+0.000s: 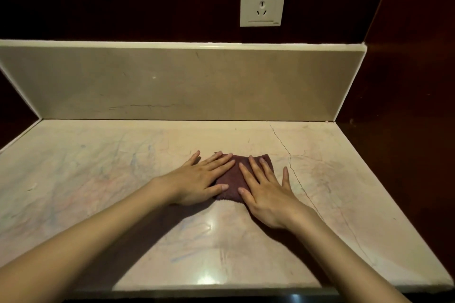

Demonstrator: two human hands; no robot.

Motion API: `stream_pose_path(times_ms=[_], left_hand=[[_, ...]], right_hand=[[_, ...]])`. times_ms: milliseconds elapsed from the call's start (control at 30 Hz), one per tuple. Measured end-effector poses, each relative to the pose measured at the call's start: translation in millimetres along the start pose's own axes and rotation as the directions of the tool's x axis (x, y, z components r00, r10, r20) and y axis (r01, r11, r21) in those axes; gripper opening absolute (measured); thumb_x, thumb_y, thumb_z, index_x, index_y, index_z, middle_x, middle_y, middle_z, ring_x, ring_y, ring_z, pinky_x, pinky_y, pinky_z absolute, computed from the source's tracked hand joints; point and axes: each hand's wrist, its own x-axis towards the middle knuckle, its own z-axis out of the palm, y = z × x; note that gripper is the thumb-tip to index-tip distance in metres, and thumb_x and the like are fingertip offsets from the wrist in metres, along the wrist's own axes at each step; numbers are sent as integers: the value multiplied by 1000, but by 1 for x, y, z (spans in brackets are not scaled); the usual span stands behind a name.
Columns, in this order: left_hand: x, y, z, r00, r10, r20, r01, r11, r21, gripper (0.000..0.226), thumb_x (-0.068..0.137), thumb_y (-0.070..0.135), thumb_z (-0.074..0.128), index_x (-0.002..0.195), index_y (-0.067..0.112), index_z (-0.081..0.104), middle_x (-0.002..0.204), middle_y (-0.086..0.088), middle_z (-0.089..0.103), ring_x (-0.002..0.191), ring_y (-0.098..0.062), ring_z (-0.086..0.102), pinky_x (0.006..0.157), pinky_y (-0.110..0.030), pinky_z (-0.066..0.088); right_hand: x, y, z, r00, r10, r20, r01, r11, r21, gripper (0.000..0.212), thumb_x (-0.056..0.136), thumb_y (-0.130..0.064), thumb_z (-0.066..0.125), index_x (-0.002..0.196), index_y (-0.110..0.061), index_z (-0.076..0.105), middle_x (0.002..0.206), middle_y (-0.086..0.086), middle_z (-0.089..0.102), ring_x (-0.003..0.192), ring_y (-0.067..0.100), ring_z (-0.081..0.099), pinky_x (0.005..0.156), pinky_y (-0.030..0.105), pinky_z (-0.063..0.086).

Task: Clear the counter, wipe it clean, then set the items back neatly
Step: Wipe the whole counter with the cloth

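Observation:
A folded dark maroon cloth (232, 177) lies flat near the middle of the pale marble counter (98, 179). My left hand (197, 179) presses its left half with straight, spread fingers. My right hand (266, 189) lies flat on its right half, fingers straight, the little finger resting on bare stone. Both hands hide most of the cloth.
A beige stone backsplash (172, 81) runs along the counter's far edge. Above it a white wall socket (263, 0) sits on the dark wall. Dark panels close in the right side (406, 106) and left side. A thin crack (290, 155) runs across the counter right of the cloth.

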Motion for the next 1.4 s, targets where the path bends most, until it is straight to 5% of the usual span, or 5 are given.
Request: stream_pose_path(times_ms=[700,1133,1400], left_hand=[[100,-75,-30,995,-15,-94,18,999,31,59,102,44,23,153,25,-2,160,8,-8,146,-6,-10,118,-39,-6],[103,-84,-20,990,17,-141,-26,998,-62,59,102,44,24,153,27,-2,159,13,-9,141,4,-14,118,-40,-8],[102,-84,-23,992,12,-122,-26,994,-108,60,102,43,27,153,25,1,160,10,-6,146,-3,-8,118,-45,-5]], right_hand=[[130,29,-38,999,34,-33,-35,999,-21,59,102,-46,14,153,-26,-7,160,-5,-19,146,16,-19,113,56,-14],[139,33,-37,998,4,-68,-6,1000,-30,59,102,-45,15,153,-24,-6,160,-6,-18,147,17,-18,112,57,-13],[133,34,-39,995,-36,-94,34,999,-25,58,103,-43,17,154,-23,-3,160,-10,-14,147,14,-15,114,54,-10]])
